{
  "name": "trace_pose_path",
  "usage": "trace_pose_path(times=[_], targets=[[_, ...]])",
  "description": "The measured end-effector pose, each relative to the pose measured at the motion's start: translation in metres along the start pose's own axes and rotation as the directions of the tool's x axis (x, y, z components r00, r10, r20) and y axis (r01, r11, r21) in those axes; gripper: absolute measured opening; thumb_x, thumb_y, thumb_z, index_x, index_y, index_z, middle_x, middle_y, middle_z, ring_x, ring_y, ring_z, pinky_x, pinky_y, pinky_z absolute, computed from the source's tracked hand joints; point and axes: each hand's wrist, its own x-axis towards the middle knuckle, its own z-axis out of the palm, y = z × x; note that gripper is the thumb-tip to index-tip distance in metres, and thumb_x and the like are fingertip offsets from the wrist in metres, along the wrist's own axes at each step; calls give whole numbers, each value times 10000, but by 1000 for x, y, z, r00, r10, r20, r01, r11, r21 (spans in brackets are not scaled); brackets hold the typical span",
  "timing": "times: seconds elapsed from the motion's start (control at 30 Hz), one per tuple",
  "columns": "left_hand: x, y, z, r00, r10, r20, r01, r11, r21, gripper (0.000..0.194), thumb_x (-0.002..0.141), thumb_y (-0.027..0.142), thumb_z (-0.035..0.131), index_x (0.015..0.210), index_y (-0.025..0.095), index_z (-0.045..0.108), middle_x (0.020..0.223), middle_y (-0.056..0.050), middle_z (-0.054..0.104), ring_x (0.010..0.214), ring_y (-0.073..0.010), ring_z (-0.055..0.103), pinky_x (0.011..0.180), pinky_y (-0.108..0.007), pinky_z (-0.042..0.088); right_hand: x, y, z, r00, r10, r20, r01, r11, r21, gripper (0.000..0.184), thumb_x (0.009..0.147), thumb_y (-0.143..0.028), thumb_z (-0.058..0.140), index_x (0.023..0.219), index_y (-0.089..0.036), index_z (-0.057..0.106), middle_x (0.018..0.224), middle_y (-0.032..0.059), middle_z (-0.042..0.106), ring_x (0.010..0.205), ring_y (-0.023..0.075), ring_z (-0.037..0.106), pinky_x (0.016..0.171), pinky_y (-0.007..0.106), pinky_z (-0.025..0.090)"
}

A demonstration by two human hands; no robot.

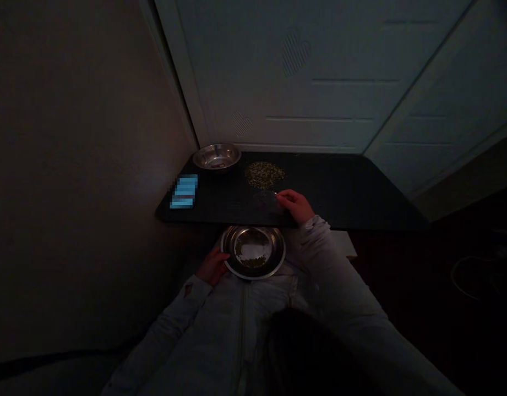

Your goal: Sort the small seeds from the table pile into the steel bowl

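My left hand [213,266] grips the left rim of a shiny metal bowl [280,258], held just below the table's near edge. Small greenish-brown grains [253,262] lie in the bottom of that bowl. Over the dark tabletop, my right hand [295,205] is closed in a pinch at the edge of a thin, see-through piece [265,197], whose exact kind is too dim to make out. Just beyond it a pile of pale and brown grains or seeds [265,174] is spread on the table.
A second metal bowl [217,158] stands at the back left of the dark table [352,190], with something small and reddish in it. A lit, blurred-out screen [184,191] lies at the left edge. A white panelled door [319,99] rises behind; a wall [92,165] is close on the left.
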Motion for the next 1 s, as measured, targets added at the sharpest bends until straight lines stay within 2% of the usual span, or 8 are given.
trace_pose_path(times=[0.13,0.23,0.3,0.5,0.8,1.0], targets=[[0,1,-1,1000,-10,-12,10,1000,-9,328,512,68,627,828,155,640,748,-19,665,692,-159,597,638,-263,453,6,9,-17,972,60,-228,-46,997,67,326,618,-495,548,722,-188,514,601,-15,556,544,99,482,529,238,379],[1,2,-2,1000,-10,-14,10,1000,-17,313,507,62,630,807,150,642,726,-17,662,674,-158,595,633,-265,453,6,11,-27,951,82,-297,-73,996,42,288,596,-445,584,696,-182,522,595,-17,549,555,102,484,540,240,378],[1,2,-3,1000,-5,-1,5,1000,-23,318,511,66,633,818,149,643,738,-22,665,685,-165,598,641,-272,454,4,11,-28,955,64,-288,-70,997,-14,259,607,-422,584,687,-180,532,594,-16,553,569,107,488,558,246,381],[1,2,-2,1000,-13,-14,13,1000,-11,316,516,58,629,819,148,641,725,-19,664,672,-159,598,619,-262,455,0,12,-21,990,-11,-144,-10,989,-146,240,661,-411,547,717,-179,561,622,-10,568,611,120,505,619,265,391],[2,2,0,1000,-16,-10,16,1000,-14,323,502,57,634,813,143,630,732,-15,671,658,-149,604,602,-244,463,0,13,-20,991,-20,-132,-6,981,-193,231,673,-391,534,744,-173,566,652,4,589,630,128,530,631,270,400],[3,1,-1,1000,-8,3,8,1000,-17,331,500,56,630,819,147,626,744,-12,672,653,-147,607,598,-246,469,-1,12,-19,995,13,-103,-26,992,-124,222,651,-384,564,732,-178,569,633,-4,600,632,132,554,638,271,416]])
